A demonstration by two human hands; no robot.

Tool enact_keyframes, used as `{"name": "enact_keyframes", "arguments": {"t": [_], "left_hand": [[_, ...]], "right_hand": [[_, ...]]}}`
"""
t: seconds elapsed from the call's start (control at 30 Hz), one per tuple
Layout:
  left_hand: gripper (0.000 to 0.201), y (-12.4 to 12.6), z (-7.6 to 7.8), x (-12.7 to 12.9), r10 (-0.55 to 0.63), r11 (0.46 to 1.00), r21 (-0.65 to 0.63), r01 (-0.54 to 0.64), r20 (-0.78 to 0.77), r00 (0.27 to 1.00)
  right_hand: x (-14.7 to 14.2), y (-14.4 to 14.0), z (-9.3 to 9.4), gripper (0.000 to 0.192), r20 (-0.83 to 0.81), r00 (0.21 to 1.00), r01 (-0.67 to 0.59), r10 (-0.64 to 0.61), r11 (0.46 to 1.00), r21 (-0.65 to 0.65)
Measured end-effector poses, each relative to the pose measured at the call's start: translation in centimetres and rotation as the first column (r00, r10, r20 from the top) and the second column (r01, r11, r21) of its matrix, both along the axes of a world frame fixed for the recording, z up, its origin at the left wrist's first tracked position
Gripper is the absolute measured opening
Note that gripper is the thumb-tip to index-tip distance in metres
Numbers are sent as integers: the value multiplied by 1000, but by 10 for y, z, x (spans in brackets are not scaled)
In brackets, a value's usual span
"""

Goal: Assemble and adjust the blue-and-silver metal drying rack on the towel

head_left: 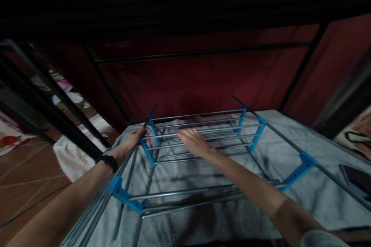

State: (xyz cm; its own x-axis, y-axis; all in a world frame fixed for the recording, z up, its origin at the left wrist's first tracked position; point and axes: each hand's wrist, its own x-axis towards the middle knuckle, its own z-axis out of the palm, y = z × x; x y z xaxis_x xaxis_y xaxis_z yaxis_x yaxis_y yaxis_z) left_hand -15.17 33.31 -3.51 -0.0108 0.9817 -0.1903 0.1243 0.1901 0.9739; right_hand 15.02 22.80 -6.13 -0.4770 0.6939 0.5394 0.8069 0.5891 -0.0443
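left hand point(133, 139): closed around drying rack point(203, 131) side rail | right hand point(193, 142): laid flat, fingers spread, on rack bars | grey towel point(290, 154) spread beneath

Dim throughout, with the top third nearly black. What light there is falls from above and behind the camera onto the grey towel point(203, 170), where the drying rack point(199, 135) rails cast soft shadows. Straight bars bow toward the edges. The picture is soft and grainy, with smeared corners.
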Motion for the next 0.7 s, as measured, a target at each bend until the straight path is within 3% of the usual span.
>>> {"name": "enact_keyframes", "arguments": {"t": [0.1,0.2,0.3,0.37,0.53,0.7], "left_hand": [[24,0,4,2,40,997,-70,-37,35,999],[21,-4,8,7,70,995,-76,-65,61,996],[21,-7,10,10,72,995,-73,-67,70,995],[23,-8,10,10,65,994,-89,-61,48,997],[23,-4,3,4,28,999,-35,-28,9,1000],[34,-4,2,0,-34,999,-26,32,-89,995]], "right_hand": [[21,-19,-20,38,-13,1000,-20,19,1000,-20],[49,-31,-45,36,-32,999,-14,8,985,-171],[76,-32,-75,35,-73,997,-40,12,912,-409],[90,-27,-94,35,-103,994,-25,-29,874,-485],[98,-11,-126,42,-111,985,58,-131,861,-506],[83,7,-130,43,45,979,193,-199,832,-521]]}}
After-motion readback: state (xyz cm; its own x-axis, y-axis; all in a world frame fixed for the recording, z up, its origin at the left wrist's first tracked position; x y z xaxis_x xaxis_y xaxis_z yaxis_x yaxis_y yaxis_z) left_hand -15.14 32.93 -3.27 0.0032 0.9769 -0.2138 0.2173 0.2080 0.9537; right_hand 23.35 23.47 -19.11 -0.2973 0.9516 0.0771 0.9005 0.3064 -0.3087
